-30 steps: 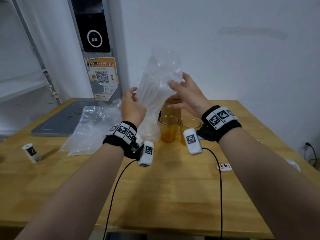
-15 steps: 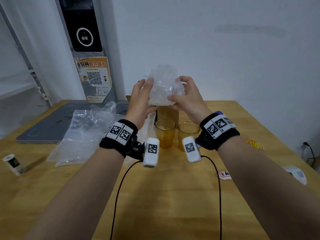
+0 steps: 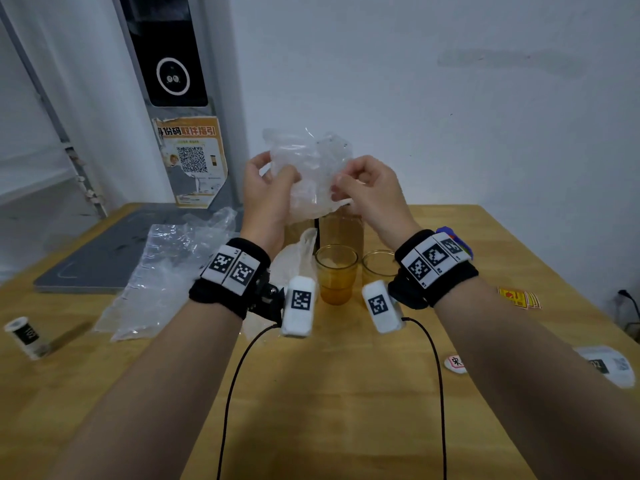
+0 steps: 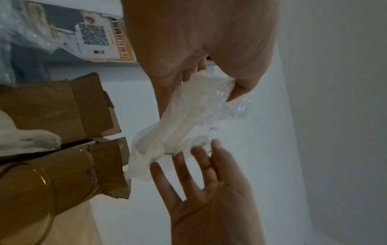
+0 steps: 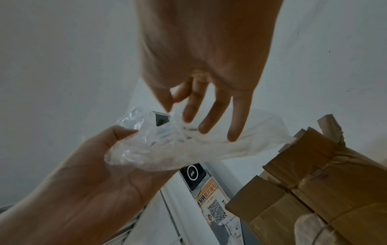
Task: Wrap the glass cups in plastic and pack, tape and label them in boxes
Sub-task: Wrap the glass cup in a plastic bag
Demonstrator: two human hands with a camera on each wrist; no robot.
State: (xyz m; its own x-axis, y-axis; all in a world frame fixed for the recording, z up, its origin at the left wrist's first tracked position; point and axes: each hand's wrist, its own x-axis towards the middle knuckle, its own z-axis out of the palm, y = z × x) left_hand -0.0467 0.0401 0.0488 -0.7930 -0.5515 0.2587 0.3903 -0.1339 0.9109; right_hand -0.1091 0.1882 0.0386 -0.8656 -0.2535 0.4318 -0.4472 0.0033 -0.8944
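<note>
Both hands hold a crumpled sheet of clear plastic wrap (image 3: pixel 311 168) in the air above the back of the table. My left hand (image 3: pixel 277 173) grips its left side, thumb in front. My right hand (image 3: pixel 341 183) pinches its right edge with curled fingers. In the left wrist view the plastic wrap (image 4: pixel 188 119) stretches from my thumb down to the right hand's fingertips (image 4: pixel 199 154). In the right wrist view my thumb and forefinger pinch the plastic wrap (image 5: pixel 167 145). No cup shows inside it. Two amber glass cups (image 3: pixel 335 273) (image 3: pixel 377 268) stand bare under the hands.
A brown cardboard box (image 3: pixel 341 226) stands behind the cups. More loose plastic (image 3: pixel 169 268) lies at the left on the wooden table (image 3: pixel 329 393), beside a grey board (image 3: pixel 100 254). A small white roll (image 3: pixel 26 336) lies far left. Stickers (image 3: pixel 517 297) and labels (image 3: pixel 455 362) lie at the right.
The plastic, held tall and stretched upward a second ago, is now bunched into a smaller wad. Both hands have shifted their hold on it and curled tighter.
</note>
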